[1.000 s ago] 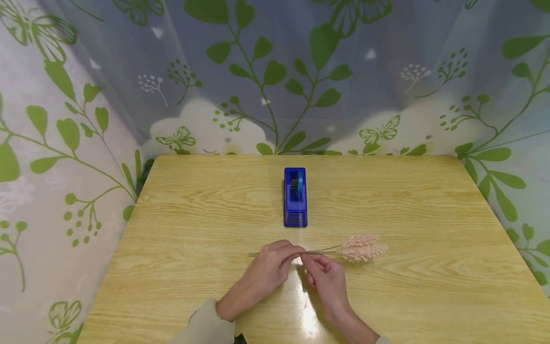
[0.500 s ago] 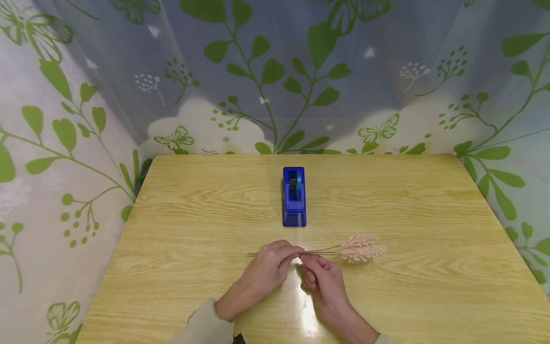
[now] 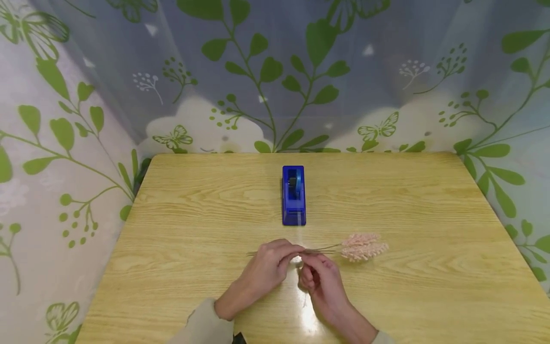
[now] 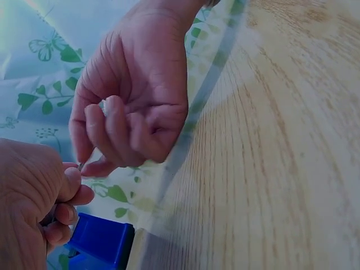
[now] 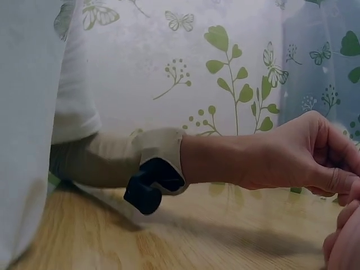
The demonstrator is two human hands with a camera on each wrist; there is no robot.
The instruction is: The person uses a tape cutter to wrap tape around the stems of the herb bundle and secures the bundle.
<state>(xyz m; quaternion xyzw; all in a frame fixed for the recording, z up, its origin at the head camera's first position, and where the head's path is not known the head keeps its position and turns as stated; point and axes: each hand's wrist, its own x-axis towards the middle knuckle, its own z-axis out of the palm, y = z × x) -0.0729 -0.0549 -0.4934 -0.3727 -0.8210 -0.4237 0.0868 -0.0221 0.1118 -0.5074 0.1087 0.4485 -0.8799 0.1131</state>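
Note:
My left hand (image 3: 269,263) grips the thin stems of several pink artificial-looking flower sprigs (image 3: 364,247). The stems (image 3: 324,249) lie crosswise, with their bare ends showing past the left hand and the fluffy heads to the right. Close beside the left fingertips, my right hand (image 3: 324,282) pinches at the same stems with thumb and index finger, its other fingers curled in. In the left wrist view the right hand (image 4: 135,95) faces the left hand (image 4: 28,197), fingertips meeting. A small whitish bit (image 4: 104,106) shows among the right fingers. The right wrist view shows the left hand (image 5: 287,152) from the side.
A blue tape dispenser (image 3: 294,196) stands on the wooden table (image 3: 197,205) just beyond the hands. Patterned curtains (image 3: 275,76) with green leaves and butterflies enclose the back and sides. A dark strap-like piece (image 5: 149,185) is at the left cuff.
My right hand has turned slightly, its lower fingers now curled closer under the stems. The left hand, sprigs and dispenser hold nearly the same places, while the head view shifts a little.

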